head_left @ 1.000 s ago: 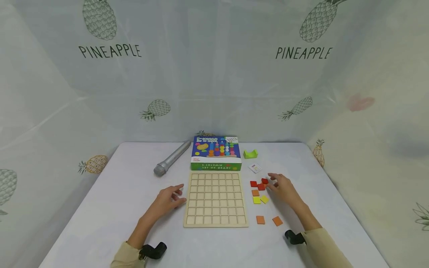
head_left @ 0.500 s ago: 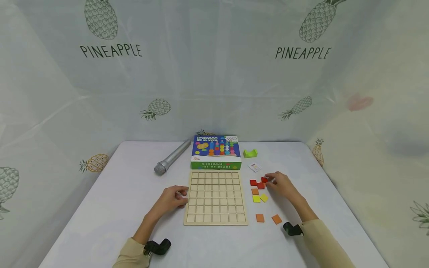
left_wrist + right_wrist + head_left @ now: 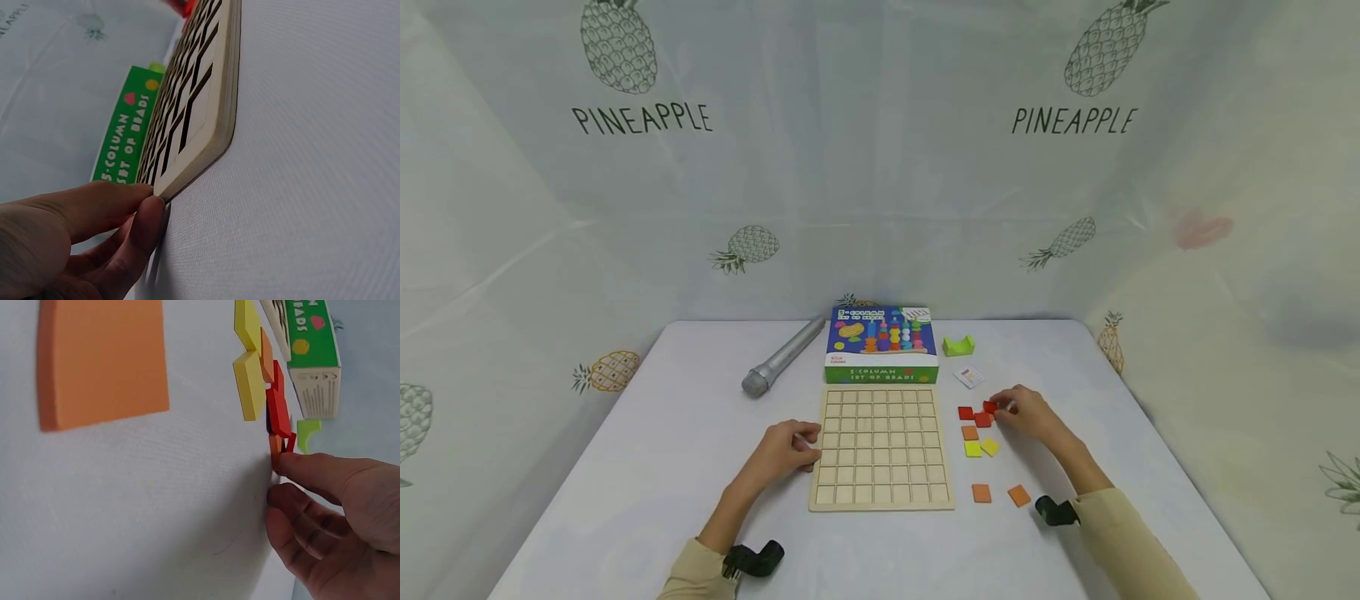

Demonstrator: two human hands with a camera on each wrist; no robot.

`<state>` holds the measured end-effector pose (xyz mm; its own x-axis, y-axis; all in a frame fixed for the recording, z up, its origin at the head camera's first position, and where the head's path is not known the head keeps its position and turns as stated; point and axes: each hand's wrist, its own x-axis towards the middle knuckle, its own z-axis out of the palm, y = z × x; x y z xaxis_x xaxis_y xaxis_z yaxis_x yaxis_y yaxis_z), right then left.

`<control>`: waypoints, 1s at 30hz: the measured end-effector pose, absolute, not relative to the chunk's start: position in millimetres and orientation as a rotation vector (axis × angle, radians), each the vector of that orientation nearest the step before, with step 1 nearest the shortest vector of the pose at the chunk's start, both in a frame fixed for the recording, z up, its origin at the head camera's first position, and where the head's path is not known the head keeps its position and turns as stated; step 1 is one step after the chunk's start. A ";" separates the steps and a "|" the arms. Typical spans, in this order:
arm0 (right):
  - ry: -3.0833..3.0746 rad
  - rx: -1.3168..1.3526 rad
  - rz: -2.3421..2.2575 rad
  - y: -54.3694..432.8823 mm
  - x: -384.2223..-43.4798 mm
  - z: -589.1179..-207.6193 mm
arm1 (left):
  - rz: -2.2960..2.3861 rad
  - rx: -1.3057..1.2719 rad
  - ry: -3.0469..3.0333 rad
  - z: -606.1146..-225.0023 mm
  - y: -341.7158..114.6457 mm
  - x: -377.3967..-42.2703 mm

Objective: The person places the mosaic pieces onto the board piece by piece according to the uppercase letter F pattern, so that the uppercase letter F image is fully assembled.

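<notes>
A light wooden grid board (image 3: 882,507) lies in the middle of the table. My left hand (image 3: 781,454) is at its left side, and in the left wrist view the thumb and a finger pinch its edge. To the right of the board, my right hand (image 3: 1030,414) pinches a red square tile (image 3: 990,407), which lies tilted at the far end of the group of tiles. In the right wrist view the thumb also meets an orange tile (image 3: 275,450), and the red tile is mostly hidden behind it. Two yellow tiles (image 3: 250,384) and more red tiles (image 3: 279,412) are close by.
Two separate orange tiles (image 3: 981,493) lie nearer the front. Behind the board stands a bead-set box (image 3: 882,375), with a silver microphone (image 3: 782,358) at its left. A green curved block (image 3: 958,346) and a small white card (image 3: 969,377) are at the right.
My left hand has moved right onto the board's edge. The right hand's fingers have come together at the red tile, which has shifted slightly.
</notes>
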<state>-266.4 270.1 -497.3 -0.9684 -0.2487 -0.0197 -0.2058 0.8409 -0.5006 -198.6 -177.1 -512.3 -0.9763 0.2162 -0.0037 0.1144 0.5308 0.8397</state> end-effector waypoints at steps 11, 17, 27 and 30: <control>2.911 -0.345 -0.791 268.9 -264.8 -493.7 | 1.458 0.264 2.651 -512.5 -176.4 -195.8; 2.915 -0.336 -0.778 266.2 -264.6 -489.7 | 1.445 0.268 2.668 -511.3 -175.4 -193.7; 2.900 -0.354 -0.802 241.0 -266.4 -475.7 | 1.436 0.198 2.685 -512.2 -172.3 -194.7; 2.897 -0.372 -0.791 230.5 -268.1 -475.6 | 1.435 0.197 2.687 -511.8 -172.1 -194.7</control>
